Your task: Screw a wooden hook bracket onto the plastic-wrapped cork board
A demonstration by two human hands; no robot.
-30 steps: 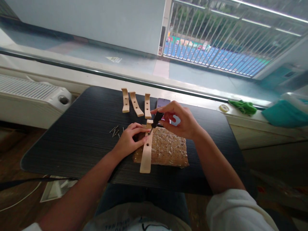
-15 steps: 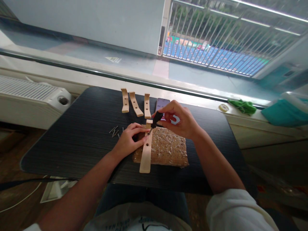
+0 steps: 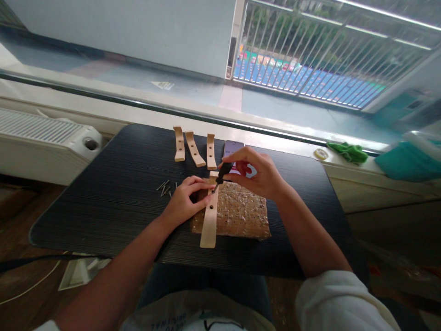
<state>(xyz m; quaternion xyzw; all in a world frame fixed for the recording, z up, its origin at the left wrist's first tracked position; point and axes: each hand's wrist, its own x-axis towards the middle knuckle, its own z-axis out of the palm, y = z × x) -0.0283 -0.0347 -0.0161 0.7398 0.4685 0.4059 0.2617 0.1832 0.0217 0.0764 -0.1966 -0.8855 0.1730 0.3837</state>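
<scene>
- Wooden strip [image 3: 208,232], across the left side of the block [image 3: 243,207], presumably for backing;
- my left hand [image 3: 182,200] upon it, apparently steadying; whether that grip clamps, I cannot tell;
- my right hand [image 3: 260,172], grip clamped on the tilted screwdriver [image 3: 225,168], tip meeting the strip, seemingly for turning;
- screws [image 3: 167,189], then three similar strips [image 3: 197,154], on the desk [image 3: 103,202], perhaps laid within reach

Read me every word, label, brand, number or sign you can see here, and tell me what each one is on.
Nothing reads with certainty.
Shirt front: faint letters, too blurred to read.
Phone: characters on its screen, too small to read.
Pale triangular marking, upper part of the view: too blurred to read.
Screwdriver: no lettering visible.
</scene>
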